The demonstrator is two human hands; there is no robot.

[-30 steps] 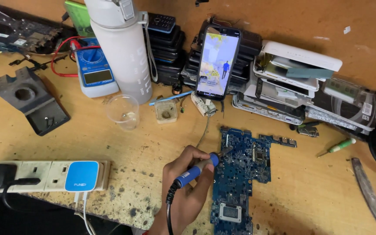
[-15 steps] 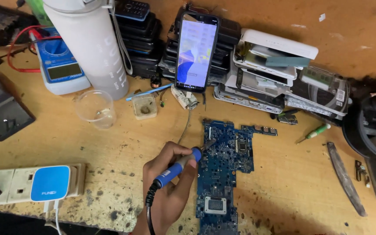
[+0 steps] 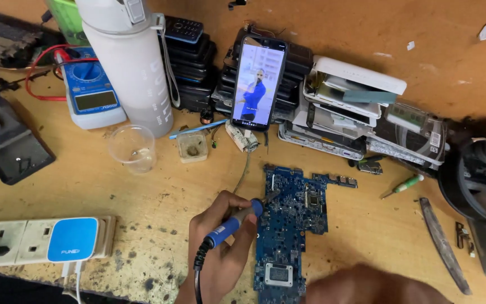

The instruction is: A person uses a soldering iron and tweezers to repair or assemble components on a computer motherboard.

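Single head cam, steep downward view over workbench.
We note only one view, so no overlap w/ another. It looks down and fwd across the wooden bench (image 3: 367, 236) toward the back wall, close in: blue circuit board (image 3: 288, 225) sits lower centre, upright phone (image 3: 258, 83) near top centre, power strip (image 3: 35, 242) cut off at left edge, the near bench edge at bottom.

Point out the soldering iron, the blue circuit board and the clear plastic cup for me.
soldering iron (image 3: 230, 226): head view, on its blue handle, gripped in a hand.
blue circuit board (image 3: 291, 222): head view, on the middle of the board.
clear plastic cup (image 3: 132, 148): head view, on its side wall, beside the white bottle.
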